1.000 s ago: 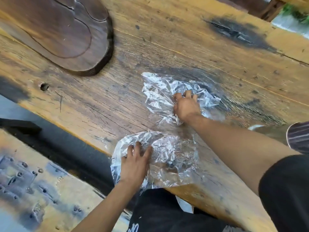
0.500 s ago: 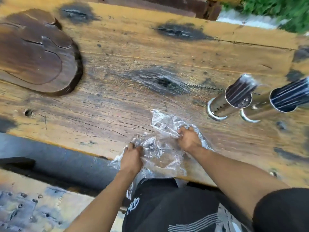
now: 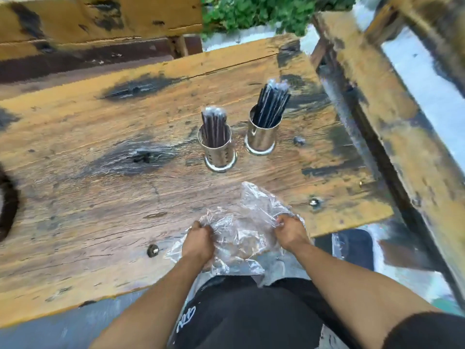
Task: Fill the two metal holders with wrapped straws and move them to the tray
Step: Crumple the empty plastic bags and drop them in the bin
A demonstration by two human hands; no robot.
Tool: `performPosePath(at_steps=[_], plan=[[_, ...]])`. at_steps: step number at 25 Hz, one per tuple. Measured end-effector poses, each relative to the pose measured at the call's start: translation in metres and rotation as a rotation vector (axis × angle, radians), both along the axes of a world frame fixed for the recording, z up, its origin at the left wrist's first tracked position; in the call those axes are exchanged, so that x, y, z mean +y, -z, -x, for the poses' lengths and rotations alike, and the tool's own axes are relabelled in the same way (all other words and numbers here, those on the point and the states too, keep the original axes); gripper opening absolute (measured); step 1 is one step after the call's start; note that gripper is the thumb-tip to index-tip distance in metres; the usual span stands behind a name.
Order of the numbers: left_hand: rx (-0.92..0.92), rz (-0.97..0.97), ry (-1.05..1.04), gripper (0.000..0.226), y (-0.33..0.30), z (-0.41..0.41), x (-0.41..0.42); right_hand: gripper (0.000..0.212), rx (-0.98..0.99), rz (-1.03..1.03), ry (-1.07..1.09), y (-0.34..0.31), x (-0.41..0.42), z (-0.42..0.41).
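Note:
Two shiny metal holders stand upright side by side on the wooden table, each holding a bunch of dark wrapped straws. The left holder [image 3: 218,149] is nearer to me, the right holder [image 3: 261,137] a little farther. At the table's near edge lies a crumpled clear plastic bag [image 3: 245,230]. My left hand [image 3: 198,239] grips its left side and my right hand [image 3: 289,230] grips its right side. Only the curved dark rim of the wooden tray [image 3: 8,205] shows at the far left.
The wooden table [image 3: 100,197] ends just right of the holders, with a metal frame [image 3: 352,114] and a weathered bench [image 3: 407,122] beyond. Another bench [image 3: 88,18] lies across the far side. Bolt heads sit near the front edge.
My view has swung right and up, bringing both holders fully into sight and pushing the tray out left. Both hands have drawn the plastic bag together at the table's near edge.

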State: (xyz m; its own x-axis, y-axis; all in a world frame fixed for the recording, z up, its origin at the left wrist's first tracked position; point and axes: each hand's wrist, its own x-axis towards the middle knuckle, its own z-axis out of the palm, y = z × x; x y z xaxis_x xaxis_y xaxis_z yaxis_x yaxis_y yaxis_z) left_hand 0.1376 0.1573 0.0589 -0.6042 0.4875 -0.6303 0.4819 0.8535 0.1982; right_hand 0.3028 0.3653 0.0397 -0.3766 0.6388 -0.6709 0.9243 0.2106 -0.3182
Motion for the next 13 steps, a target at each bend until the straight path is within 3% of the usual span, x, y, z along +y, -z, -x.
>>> performPosePath(at_steps=[5,9,13], plan=[[0.021,-0.004,0.127,0.044,-0.009,-0.046,0.080,0.015,0.024,0.048,0.265,-0.009,0.047,-0.082],[0.027,-0.011,0.336,0.038,-0.007,-0.064,0.131,0.018,0.046,0.034,0.442,-0.013,0.072,-0.129],[0.024,-0.041,0.529,0.035,-0.003,-0.073,0.187,0.003,0.024,-0.026,0.605,-0.016,0.083,-0.162]])
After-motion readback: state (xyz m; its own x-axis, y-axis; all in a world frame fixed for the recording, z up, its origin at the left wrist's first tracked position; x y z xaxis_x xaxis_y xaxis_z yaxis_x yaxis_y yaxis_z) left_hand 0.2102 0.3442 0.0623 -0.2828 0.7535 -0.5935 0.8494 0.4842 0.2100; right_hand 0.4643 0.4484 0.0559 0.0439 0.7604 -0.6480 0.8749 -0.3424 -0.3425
